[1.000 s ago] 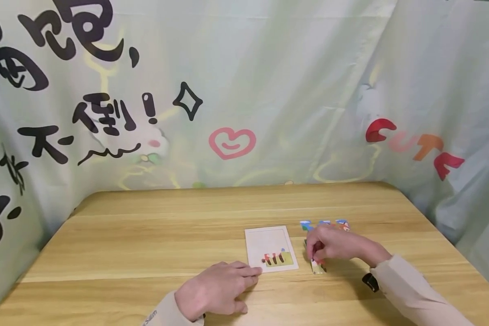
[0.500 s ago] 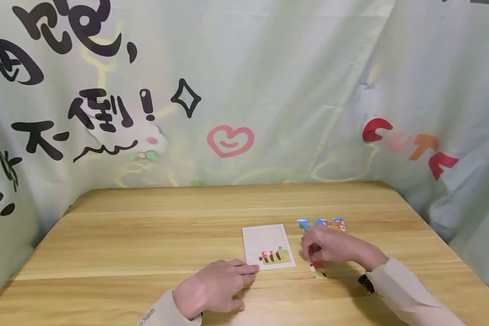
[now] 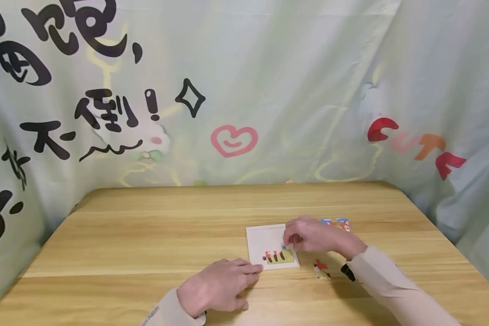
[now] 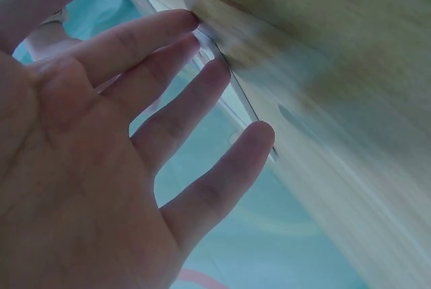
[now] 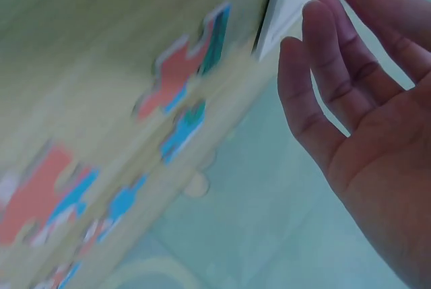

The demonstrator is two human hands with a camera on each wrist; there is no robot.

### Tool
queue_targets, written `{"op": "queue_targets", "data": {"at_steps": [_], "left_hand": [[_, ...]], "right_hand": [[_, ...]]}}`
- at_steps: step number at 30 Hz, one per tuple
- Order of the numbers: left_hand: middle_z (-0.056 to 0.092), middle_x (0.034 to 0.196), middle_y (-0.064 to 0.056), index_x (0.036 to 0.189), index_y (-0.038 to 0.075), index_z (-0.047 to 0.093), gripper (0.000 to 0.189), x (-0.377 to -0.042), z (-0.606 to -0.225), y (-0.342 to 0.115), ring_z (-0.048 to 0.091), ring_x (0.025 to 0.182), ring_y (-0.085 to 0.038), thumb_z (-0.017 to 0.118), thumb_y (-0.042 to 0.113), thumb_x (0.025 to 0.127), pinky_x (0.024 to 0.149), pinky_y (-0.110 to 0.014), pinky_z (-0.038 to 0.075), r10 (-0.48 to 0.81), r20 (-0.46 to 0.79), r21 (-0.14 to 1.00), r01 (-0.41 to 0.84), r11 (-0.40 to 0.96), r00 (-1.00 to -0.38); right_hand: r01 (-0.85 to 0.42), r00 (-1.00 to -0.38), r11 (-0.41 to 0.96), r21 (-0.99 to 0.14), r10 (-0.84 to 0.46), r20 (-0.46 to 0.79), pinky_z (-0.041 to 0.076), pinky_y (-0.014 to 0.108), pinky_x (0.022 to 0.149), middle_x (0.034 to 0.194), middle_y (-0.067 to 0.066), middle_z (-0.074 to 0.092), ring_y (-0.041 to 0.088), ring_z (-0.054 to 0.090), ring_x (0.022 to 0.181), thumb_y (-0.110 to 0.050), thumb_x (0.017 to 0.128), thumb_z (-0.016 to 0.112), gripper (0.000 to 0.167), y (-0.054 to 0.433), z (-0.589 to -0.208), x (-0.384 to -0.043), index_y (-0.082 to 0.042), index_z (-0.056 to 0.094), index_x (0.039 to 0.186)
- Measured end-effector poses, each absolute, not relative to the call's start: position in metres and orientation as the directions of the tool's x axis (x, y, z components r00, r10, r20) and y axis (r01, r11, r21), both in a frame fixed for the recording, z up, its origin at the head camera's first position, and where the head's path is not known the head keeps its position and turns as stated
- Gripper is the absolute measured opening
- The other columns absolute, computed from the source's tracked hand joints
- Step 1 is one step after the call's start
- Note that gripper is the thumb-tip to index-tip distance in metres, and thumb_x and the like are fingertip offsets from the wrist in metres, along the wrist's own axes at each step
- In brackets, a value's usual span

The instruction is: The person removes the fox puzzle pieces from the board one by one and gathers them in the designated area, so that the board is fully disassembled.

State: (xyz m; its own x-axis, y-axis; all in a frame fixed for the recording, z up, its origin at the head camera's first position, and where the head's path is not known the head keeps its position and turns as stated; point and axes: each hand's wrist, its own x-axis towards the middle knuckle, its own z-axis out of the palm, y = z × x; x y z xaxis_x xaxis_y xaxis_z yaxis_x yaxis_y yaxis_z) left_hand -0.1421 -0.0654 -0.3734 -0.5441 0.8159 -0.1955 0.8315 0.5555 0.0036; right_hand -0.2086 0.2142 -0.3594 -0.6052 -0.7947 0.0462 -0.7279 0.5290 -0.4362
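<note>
A white puzzle board [image 3: 266, 237] lies on the table, with joined striped pieces [image 3: 279, 256] along its lower right. My left hand [image 3: 220, 285] rests beside it, fingers stretched out and fingertips at its lower left corner. My right hand [image 3: 315, 235] is over the board's right edge, thumb and forefinger pinched together. A small pale puzzle piece [image 3: 290, 247] shows just under those fingertips, mostly hidden. In the right wrist view the fingers reach toward the board [image 5: 289, 6], and the pinch itself is out of sight.
A loose red and green piece [image 3: 321, 269] lies right of the board. Behind the right hand are more pieces [image 3: 343, 224]; the right wrist view shows several, including a red one [image 5: 176, 67] and a blue one [image 5: 183, 131]. A printed curtain [image 3: 289, 90] hangs behind the table [image 3: 146, 226].
My right hand has moved left from the loose pieces to the board's right edge, uncovering the red and green piece. My left hand stays at the board's corner.
</note>
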Motion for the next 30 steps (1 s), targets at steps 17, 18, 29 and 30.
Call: {"op": "queue_targets", "data": {"at_steps": [17, 18, 29, 30], "left_hand": [[0.042, 0.155, 0.014, 0.144, 0.019, 0.06, 0.06, -0.145, -0.373, -0.061, 0.042, 0.138, -0.007, 0.074, 0.042, 0.09, 0.103, -0.031, 0.047, 0.819, -0.202, 0.015, 0.834, 0.552, -0.538], [0.042, 0.155, 0.014, 0.144, 0.019, 0.059, 0.06, -0.145, -0.373, -0.061, 0.042, 0.138, -0.007, 0.074, 0.042, 0.09, 0.103, -0.031, 0.047, 0.819, -0.202, 0.012, 0.835, 0.55, -0.537], [0.041, 0.156, 0.013, 0.144, 0.019, 0.059, 0.061, -0.142, -0.374, -0.063, 0.042, 0.139, -0.008, 0.073, 0.045, 0.091, 0.104, -0.032, 0.046, 0.807, -0.211, -0.005, 0.826, 0.564, -0.552], [0.041, 0.156, 0.013, 0.145, 0.019, 0.059, 0.061, -0.142, -0.374, -0.064, 0.042, 0.139, -0.009, 0.073, 0.046, 0.091, 0.105, -0.033, 0.046, 0.806, -0.209, -0.005, 0.825, 0.565, -0.553]], "right_hand": [[-0.714, -0.58, 0.564, -0.416, -0.809, -0.1, 0.047, 0.018, 0.063, 0.092, -0.01, 0.058, 0.004, 0.045, 0.073, 0.02, 0.075, 0.069, 0.057, 0.187, -0.365, -0.207, -0.013, 0.076, 0.121], [-0.712, -0.582, 0.572, -0.407, -0.805, -0.113, 0.047, 0.018, 0.064, 0.091, -0.01, 0.057, 0.004, 0.045, 0.073, 0.02, 0.075, 0.07, 0.058, 0.186, -0.365, -0.206, -0.013, 0.075, 0.122], [-0.704, -0.591, 0.604, -0.372, -0.79, -0.165, 0.052, 0.022, 0.076, 0.1, -0.011, 0.062, 0.005, 0.054, 0.089, 0.017, 0.076, 0.073, 0.055, 0.183, -0.364, -0.204, -0.016, 0.074, 0.12], [-0.703, -0.592, 0.607, -0.371, -0.788, -0.167, 0.051, 0.022, 0.076, 0.098, -0.011, 0.061, 0.005, 0.053, 0.089, 0.017, 0.077, 0.074, 0.054, 0.182, -0.364, -0.204, -0.016, 0.073, 0.119]]}}
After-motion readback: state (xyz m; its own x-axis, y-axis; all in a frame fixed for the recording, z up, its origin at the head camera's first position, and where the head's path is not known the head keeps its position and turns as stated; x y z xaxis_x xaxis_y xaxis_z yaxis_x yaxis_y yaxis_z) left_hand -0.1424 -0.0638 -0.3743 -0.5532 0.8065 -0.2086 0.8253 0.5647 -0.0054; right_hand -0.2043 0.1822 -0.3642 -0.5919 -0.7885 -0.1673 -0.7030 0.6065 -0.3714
